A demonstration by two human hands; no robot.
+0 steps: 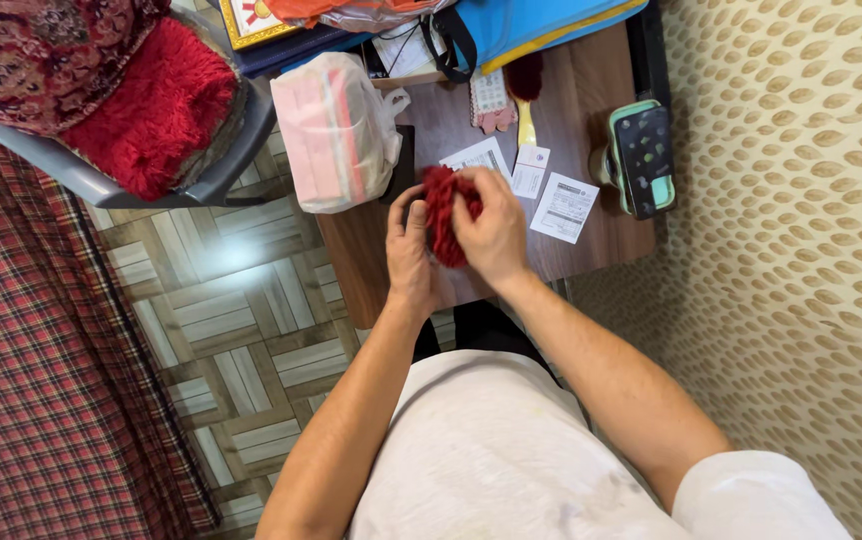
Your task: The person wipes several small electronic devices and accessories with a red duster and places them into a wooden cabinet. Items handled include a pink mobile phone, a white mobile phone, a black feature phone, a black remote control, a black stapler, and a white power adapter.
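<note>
Yarn [443,215], red and fuzzy, bunched into a loose clump, caught between 2 hands above the near half of the small wooden table [591,250]. Long axis running near-to-far, a touch tilted, top end poking up by the far fingertips, bottom end tucked down toward the palms. Left hand [409,255] pressed against the clump's left side, fingers curled narrow and upright, thumb side touching the fibres. Right hand [493,232] wrapped over the right side and top, fingers bent around, covering a good part of the bundle. Both closed on it, neither wide. Right hand the one with more of the clump under it; left more of a brace alongside. No gap between hands and yarn, everything touching.

Look of the thing: deep red, shaggy, soft strands, no clear shape beyond an oblong tuft; how much is hidden under the right palm, cannot tell.

Around it: 3 white paper slips [563,206] lying flat on the table just beyond and to the right of the hands. Phone in a teal case [643,158] at the far right edge. White plastic bag with pink contents [336,130] standing at the far left corner. Red shaggy cushion [156,105] on a grey chair, well apart to the far left. Parquet floor [241,340] below, patterned wall on the right.
</note>
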